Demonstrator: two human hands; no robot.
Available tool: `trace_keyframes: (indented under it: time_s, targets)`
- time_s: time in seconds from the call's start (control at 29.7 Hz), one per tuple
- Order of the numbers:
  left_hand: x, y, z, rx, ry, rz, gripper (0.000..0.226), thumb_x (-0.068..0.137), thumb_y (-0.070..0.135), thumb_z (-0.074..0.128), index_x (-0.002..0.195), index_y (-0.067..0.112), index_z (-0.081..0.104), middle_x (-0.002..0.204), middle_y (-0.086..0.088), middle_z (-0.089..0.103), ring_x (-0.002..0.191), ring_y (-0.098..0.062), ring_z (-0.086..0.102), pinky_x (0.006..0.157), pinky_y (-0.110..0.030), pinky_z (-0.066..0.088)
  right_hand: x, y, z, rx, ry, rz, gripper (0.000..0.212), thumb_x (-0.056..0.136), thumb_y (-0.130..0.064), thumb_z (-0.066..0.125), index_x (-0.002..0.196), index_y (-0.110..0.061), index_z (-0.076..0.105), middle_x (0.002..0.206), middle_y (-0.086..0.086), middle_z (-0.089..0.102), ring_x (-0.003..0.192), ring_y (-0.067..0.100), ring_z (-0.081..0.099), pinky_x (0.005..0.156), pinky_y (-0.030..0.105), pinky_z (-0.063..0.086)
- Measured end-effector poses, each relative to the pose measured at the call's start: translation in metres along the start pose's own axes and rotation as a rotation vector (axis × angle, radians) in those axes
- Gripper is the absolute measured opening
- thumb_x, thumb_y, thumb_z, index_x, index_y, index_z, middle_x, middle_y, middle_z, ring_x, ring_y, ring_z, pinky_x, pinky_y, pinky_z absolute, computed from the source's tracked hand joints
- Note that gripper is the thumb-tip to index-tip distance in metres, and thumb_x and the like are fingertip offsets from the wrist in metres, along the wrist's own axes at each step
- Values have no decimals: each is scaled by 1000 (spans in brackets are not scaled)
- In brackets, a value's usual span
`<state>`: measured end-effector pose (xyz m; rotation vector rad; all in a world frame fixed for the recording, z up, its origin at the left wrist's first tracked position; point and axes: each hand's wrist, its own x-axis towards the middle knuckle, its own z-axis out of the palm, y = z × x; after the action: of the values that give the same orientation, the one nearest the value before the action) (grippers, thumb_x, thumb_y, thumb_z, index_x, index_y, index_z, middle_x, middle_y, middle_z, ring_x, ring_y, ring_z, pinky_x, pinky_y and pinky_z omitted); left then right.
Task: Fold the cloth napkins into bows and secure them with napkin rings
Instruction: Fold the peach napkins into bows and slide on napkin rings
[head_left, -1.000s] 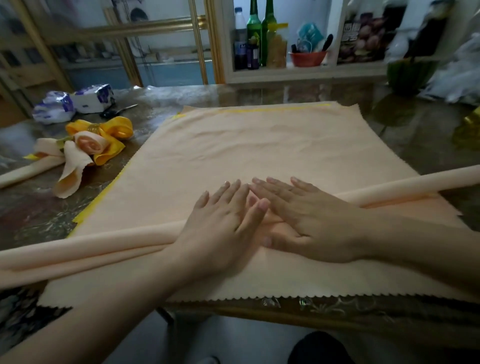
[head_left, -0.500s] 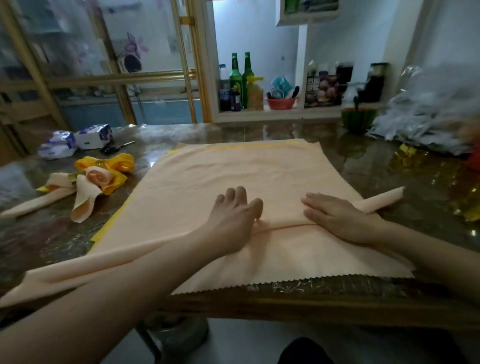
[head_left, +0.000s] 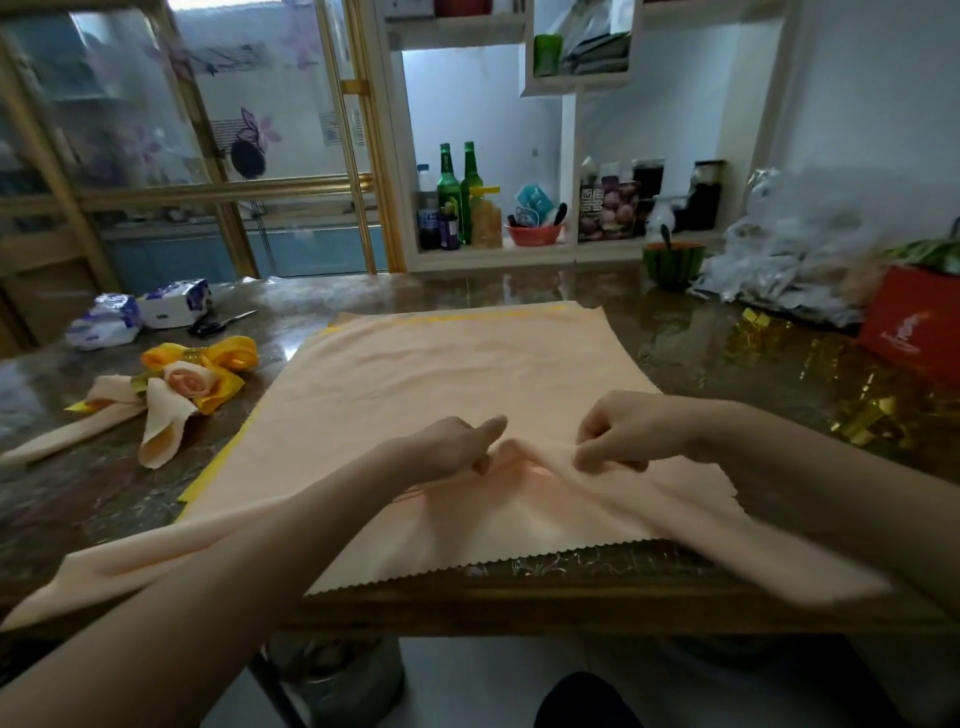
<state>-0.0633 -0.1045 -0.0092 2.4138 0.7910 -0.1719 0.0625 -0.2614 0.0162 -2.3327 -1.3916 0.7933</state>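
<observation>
Tissue packs are lying at the far left of the counter, with scissors lying just beside them. Nearer, a finished bow of peach and yellow napkins is resting on the counter, its tails trailing toward the left edge. A yellow cloth is peeking out from under the left side of the flat peach cloth, which is lying spread across the middle of the counter. On top of that cloth a rolled peach napkin is stretching as a long band from the lower left, across the near edge, toward the lower right, where it is blurring out. The left hand is curling its fingers round the band near its middle and pinching it. Between the hands the band is rising in a small hump. The right hand is also gripping the band, its curled fingers pinching the fabric just beside the hump. Behind, green bottles are standing on a shelf. Further right, a striped green bowl, crumpled plastic bags and a red box are sitting at the counter's far side.
</observation>
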Motion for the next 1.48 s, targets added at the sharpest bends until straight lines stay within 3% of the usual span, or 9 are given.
trace_keyframes:
  time_s: [0.1,0.2,0.47,0.57,0.78,0.88,1.11,1.38,1.48]
  targets:
    - [0,3,-5,-41,-41,-72,62,94,60,24,76,12,59,73,0,46,67,-16,42,72,-28,36,-10,-36,32,255,82,-69,17,90,-22,57,84,-8,63,70,0,56,52,5,49,47,15,41]
    - [1,-4,-12,-138,-108,-94,37,94,46,46,74,14,47,64,0,37,52,-13,29,52,-26,25,-5,-60,81,170,205,-271,28,90,-22,56,91,4,66,83,12,65,63,13,60,58,20,52]
    - [-5,-23,-17,-186,-180,12,13,92,14,53,100,10,62,87,-11,51,70,-13,43,65,-26,37,29,-40,72,162,547,-403,8,87,-17,62,94,-18,63,92,-6,54,70,-2,46,65,8,38]
    - [-4,-26,-13,-184,-113,15,15,86,21,64,98,13,69,102,-14,65,88,-17,54,85,-36,47,39,-31,73,197,437,-417,13,86,-15,65,98,-18,64,104,-3,50,75,5,47,70,8,40]
    - [-2,-46,-25,-370,96,-12,11,80,8,70,86,13,62,81,-3,58,69,-11,53,62,-18,45,41,-24,72,-52,402,-438,26,87,-26,64,112,-26,62,118,-4,45,103,3,43,84,11,34]
    - [-7,-73,-45,-68,227,-29,10,80,17,71,89,15,68,87,1,63,76,-10,56,64,-16,43,43,-36,67,-278,384,-418,30,88,-28,62,117,-22,60,135,-3,37,123,15,34,103,26,31]
    - [-21,-99,-56,64,2,-164,22,87,42,61,94,22,68,92,-1,62,76,-10,53,65,-19,43,47,-44,49,-146,121,-392,28,88,-20,61,116,-16,57,119,3,50,95,11,43,84,24,40]
    - [-19,-97,-73,314,-241,-281,24,86,46,60,92,22,62,89,4,60,76,-7,55,70,-18,48,62,-45,47,-89,171,-389,25,83,-14,64,107,-16,64,102,-7,49,92,8,45,74,18,39]
    - [-7,-84,-76,376,-220,-318,24,87,39,63,79,17,59,75,-1,58,61,-10,54,56,-16,49,75,-48,42,-90,216,-377,21,80,-15,65,101,-15,66,100,-6,52,90,9,47,70,19,40]
